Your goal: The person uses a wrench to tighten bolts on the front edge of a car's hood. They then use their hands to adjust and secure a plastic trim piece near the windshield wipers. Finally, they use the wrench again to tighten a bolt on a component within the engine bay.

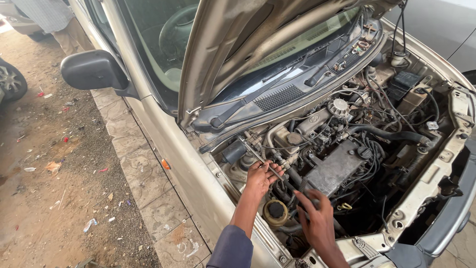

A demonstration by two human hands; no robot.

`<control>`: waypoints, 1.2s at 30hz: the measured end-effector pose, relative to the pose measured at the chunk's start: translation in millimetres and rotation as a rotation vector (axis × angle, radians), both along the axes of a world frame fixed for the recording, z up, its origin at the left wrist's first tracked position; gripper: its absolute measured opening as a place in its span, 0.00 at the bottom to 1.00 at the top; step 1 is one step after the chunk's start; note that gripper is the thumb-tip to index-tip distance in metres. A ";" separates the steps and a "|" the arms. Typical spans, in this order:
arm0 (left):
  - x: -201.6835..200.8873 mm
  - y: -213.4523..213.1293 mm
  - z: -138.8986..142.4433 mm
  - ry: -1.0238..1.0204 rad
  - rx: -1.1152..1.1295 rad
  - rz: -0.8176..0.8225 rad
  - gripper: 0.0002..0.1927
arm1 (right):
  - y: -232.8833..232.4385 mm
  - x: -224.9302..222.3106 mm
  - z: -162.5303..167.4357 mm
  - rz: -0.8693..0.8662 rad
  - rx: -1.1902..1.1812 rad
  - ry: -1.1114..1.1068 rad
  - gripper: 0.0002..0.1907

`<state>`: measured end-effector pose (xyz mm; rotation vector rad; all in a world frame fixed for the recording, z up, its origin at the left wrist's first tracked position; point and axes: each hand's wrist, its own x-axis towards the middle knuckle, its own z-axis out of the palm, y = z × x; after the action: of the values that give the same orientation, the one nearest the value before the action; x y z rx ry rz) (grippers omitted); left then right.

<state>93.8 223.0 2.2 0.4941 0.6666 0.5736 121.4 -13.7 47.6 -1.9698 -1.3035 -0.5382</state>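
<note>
- Outdoors on a dirt yard w/ paving slabs [144, 168] running along the left of a beige car [163, 134]; litter on the ground, another person's legs far left at the top edge.
- Hood [223, 54] is propped up and back, so you get open access to the engine bay [347, 149].
- Your left hand [261, 177] is closed round a thin metal rod-like tool [258, 156] near the left side of the bay; the shaft angles up and far-left, prob. to reach between hoses.
- Your right hand [317, 218] sits nearer, fingers curled loosely over black hoses beside the engine cover [333, 168]; can't tell if it grips anything, it's blurred.
- Round yellowish tank w/ black cap [275, 211] lies between your two forearms, cap on.
- Side mirror [94, 70] is well off to the left, clear of you.
</note>
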 end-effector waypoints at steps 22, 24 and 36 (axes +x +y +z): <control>-0.1 2.8 0.3 0.078 0.130 0.005 0.06 | -1.1 1.5 -10.2 -0.018 -0.141 0.181 0.27; -1.9 4.1 0.3 0.089 0.136 -0.003 0.06 | 9.4 13.5 -20.7 -0.042 -0.239 0.344 0.22; -8.0 10.1 -8.5 0.065 0.126 0.024 0.07 | 7.9 -13.0 -53.2 -0.049 0.163 1.202 0.25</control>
<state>85.9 233.1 -6.2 0.6257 0.7011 0.6268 108.4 -5.8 -5.6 -1.6678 -0.4160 0.4864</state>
